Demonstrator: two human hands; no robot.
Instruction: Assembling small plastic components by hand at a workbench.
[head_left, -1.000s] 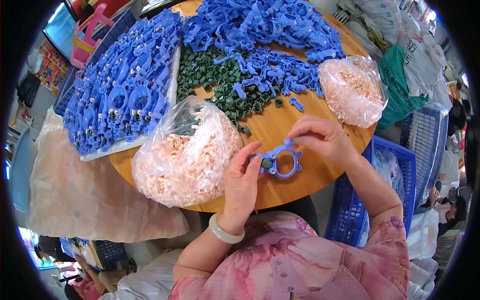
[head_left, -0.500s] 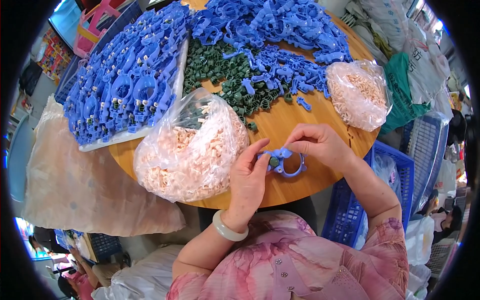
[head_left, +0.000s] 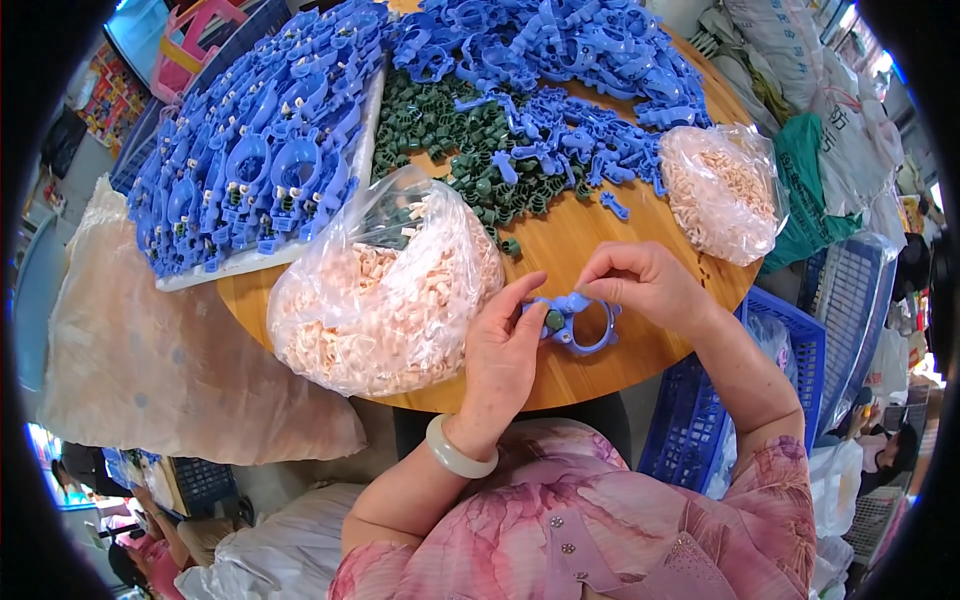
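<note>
Near the table's front edge, my left hand (head_left: 503, 345) grips a blue plastic toy part (head_left: 596, 347) between thumb and fingers. This part has a round open ring on its right side, and a small dark green piece (head_left: 554, 320) sits in it near my left thumb. My right hand (head_left: 645, 285) is closed in a pinch right at the part's upper edge. Whatever lies between those fingertips is too small or hidden to make out. Just left of my left hand stands a clear bag of pale pinkish small pieces (head_left: 390, 320).
Beyond my hands lie a heap of dark green pieces (head_left: 440, 130), small blue pieces (head_left: 570, 130) and larger blue parts (head_left: 560, 45). A white board (head_left: 225, 272) at left bears rows of blue assemblies. Another bag of pale pieces (head_left: 720, 195) and a blue crate (head_left: 690, 420) are at right.
My right hand's fingertips have lifted slightly from the blue toy part's upper edge. The left hand keeps its grip, and the view has shifted a little.
</note>
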